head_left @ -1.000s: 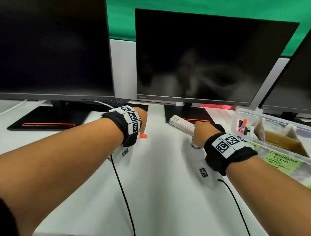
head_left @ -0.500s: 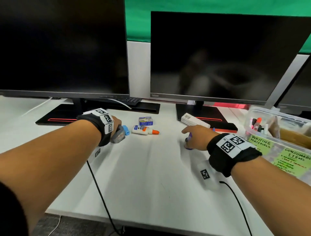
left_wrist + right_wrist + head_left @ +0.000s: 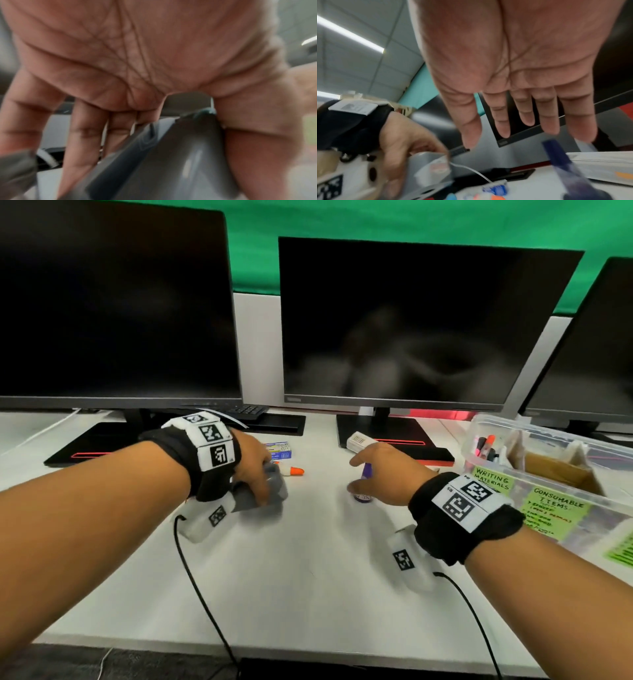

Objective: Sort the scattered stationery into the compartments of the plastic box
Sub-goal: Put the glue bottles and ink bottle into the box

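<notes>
My left hand [image 3: 265,486] grips a grey stapler-like tool [image 3: 274,491] just above the white desk [image 3: 308,577]; in the left wrist view its grey body [image 3: 171,162] sits between thumb and fingers. My right hand [image 3: 358,474] hovers over an upright purple bottle [image 3: 363,497] with straight, spread fingers [image 3: 503,121], and the bottle [image 3: 570,169] stands apart below them. The clear plastic box [image 3: 548,474] with green labels stands at the right. A white glue bottle with an orange cap [image 3: 294,471] and a small blue box [image 3: 281,450] lie beyond my left hand.
Three dark monitors [image 3: 411,320] line the back of the desk, their black bases [image 3: 394,433] under them. A long white carton [image 3: 358,440] rests on the middle base. The plastic box holds markers [image 3: 486,445] and brown card dividers. Black wrist cables [image 3: 202,594] trail toward me.
My left hand left the glue bottle, moved left, took hold of the grey tool and drew it nearer me. My right hand stayed over the purple bottle.
</notes>
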The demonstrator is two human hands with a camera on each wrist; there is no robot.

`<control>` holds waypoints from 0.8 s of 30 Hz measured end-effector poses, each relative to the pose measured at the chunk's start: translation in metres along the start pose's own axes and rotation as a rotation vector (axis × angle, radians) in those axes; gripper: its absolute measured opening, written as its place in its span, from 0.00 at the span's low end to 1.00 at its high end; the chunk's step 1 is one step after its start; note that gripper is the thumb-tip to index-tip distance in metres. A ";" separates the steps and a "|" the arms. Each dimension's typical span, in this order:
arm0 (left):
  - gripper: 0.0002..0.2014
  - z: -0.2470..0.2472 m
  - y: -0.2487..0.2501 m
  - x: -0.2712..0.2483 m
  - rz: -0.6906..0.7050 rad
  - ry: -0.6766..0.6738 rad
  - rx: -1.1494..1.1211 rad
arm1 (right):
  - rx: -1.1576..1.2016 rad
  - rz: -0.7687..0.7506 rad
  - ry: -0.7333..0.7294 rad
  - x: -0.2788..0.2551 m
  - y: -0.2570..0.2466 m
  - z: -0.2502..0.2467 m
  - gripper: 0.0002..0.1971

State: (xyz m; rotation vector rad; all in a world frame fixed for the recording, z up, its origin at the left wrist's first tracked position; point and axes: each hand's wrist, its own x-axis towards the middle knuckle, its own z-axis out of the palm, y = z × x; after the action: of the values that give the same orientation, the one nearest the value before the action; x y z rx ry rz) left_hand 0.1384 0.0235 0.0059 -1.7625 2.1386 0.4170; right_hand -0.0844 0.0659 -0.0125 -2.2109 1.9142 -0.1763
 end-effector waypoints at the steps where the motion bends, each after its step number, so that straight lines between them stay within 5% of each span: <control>1: 0.17 -0.008 0.010 -0.005 0.038 0.070 -0.008 | 0.062 0.005 0.007 -0.002 -0.003 -0.004 0.25; 5: 0.23 -0.038 0.061 -0.020 0.197 0.338 -0.048 | 0.861 0.171 -0.026 -0.017 -0.006 -0.026 0.27; 7: 0.20 -0.046 0.085 -0.026 0.279 0.429 -0.049 | 1.048 0.200 -0.021 -0.025 0.003 -0.038 0.32; 19: 0.25 -0.062 0.211 -0.029 0.585 0.743 -0.203 | 1.009 0.304 0.332 -0.081 0.086 -0.115 0.10; 24: 0.34 -0.059 0.246 -0.019 0.696 0.725 -0.158 | 0.799 0.448 0.654 -0.090 0.128 -0.154 0.09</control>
State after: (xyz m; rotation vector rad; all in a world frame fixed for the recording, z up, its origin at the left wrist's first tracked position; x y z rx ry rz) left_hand -0.1043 0.0609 0.0697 -1.2908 3.3198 0.0951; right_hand -0.2559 0.1251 0.1109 -1.2349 2.0259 -1.4290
